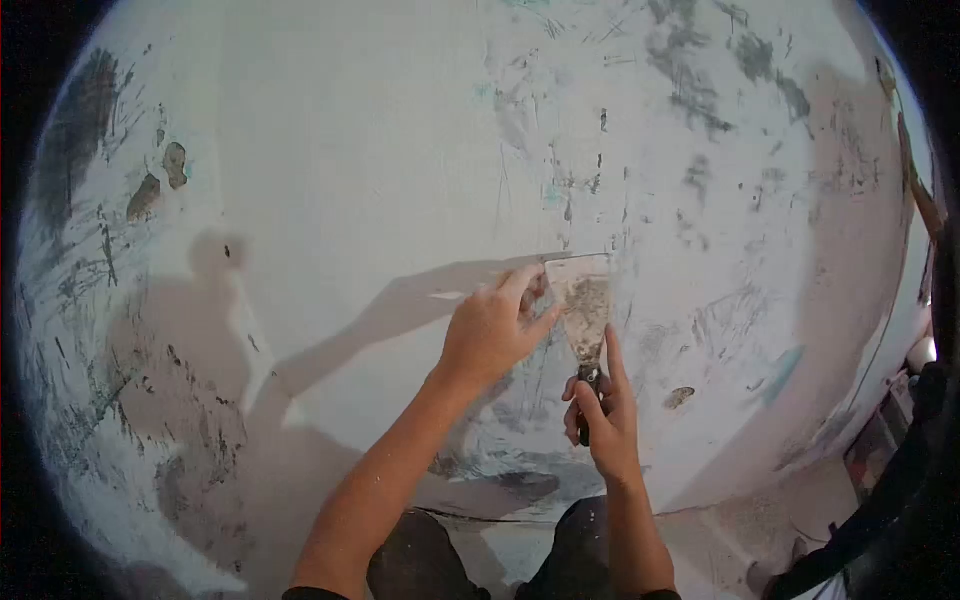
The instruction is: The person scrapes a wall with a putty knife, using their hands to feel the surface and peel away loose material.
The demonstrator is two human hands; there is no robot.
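Note:
A putty knife [584, 300] points upward in front of the wall, its wide blade smeared with dried, greyish filler. My right hand [612, 415] is closed round its dark handle, with the index finger stretched along the side toward the blade. At the blade's upper left is my left hand [492, 328], its fingers curled and the thumb reaching to the blade's left edge. What the left fingers hold, if anything, I cannot tell. The blade's straight top edge lies over the whitish wall [350, 150], which carries grey smears, scratches and small chips.
Two larger chipped spots [175, 165] mark the wall at the upper left, and another chip [679, 397] lies right of my right hand. Shadows of my head and arms fall across the left side. My knees [425, 560] are close to the wall's base. Dark clutter [880, 450] stands at the right.

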